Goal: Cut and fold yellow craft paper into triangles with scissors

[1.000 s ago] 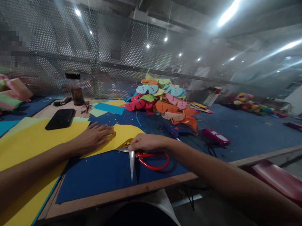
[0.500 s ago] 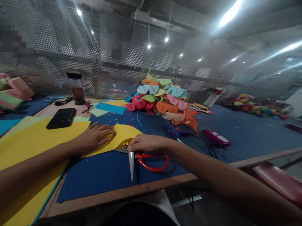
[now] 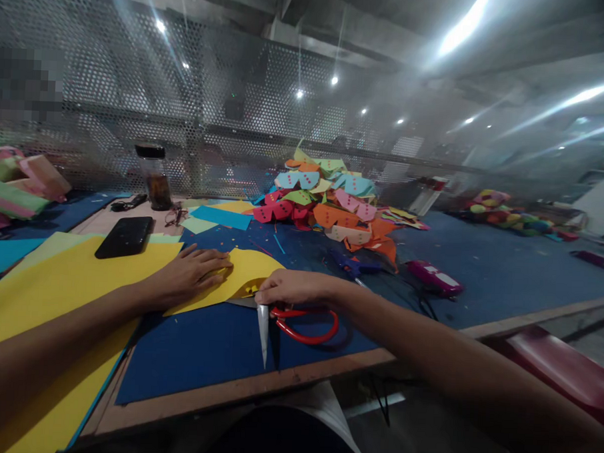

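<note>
A yellow craft sheet lies curled on the blue mat, its right end bulging up against my right hand. My left hand rests flat on this sheet with its fingers stretched out. Red-handled scissors are spread wide at the mat's front, one blade pointing towards me and the other partly under the sheet. My right hand is closed over the scissors near their pivot, with the sheet's edge at its fingertips. Part of the grip is hidden.
Larger yellow sheets and a black phone lie left. Behind are a jar and a heap of cut colored pieces. A blue glue gun and purple device with cables lie right.
My hands, the sheet and the scissors hold their places. Only the camera view has shifted slightly.
</note>
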Demonstrator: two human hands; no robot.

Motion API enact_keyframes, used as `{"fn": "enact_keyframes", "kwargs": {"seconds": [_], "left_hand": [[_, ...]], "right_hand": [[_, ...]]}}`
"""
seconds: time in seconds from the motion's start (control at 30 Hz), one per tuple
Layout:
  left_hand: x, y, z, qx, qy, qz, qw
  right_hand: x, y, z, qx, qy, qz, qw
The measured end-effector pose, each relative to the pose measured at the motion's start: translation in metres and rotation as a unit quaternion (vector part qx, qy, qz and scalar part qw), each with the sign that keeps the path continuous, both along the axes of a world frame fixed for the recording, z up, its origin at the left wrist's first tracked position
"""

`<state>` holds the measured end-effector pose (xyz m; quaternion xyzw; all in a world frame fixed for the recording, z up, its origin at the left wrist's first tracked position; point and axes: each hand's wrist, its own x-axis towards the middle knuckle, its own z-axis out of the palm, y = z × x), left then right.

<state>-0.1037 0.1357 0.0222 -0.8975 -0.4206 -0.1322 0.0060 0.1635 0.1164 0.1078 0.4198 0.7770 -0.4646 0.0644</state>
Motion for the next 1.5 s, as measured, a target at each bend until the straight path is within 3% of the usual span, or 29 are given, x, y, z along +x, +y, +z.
{"fn": "enact_keyframes", "kwargs": {"seconds": [0.27,0.63,0.93,1.27,1.5], "left_hand": [[-0.001,-0.001,0.0,-0.002,-0.001,0.006,1.0],[-0.001,0.0,-0.002,0.007,0.009,0.001,1.0],[0.002,-0.003,0.0,0.009,-0.003,0.002,1.0],[0.001,-0.002,0.0,0.007,-0.002,0.0,1.0],[-0.003,-0.004,0.005,-0.02,-0.006,0.017,1.0]], "right_hand": [[-0.003,0.003,-0.004,0.0,0.001,-0.005,1.0],[0.0,0.006,-0.009,0.005,0.036,0.052,0.998],[-0.012,0.007,-0.012,0.0,0.017,0.017,1.0],[-0.007,0.006,-0.012,-0.028,0.034,0.05,0.998],[-0.009,0.004,-0.006,0.022,0.013,0.036,0.999]]}}
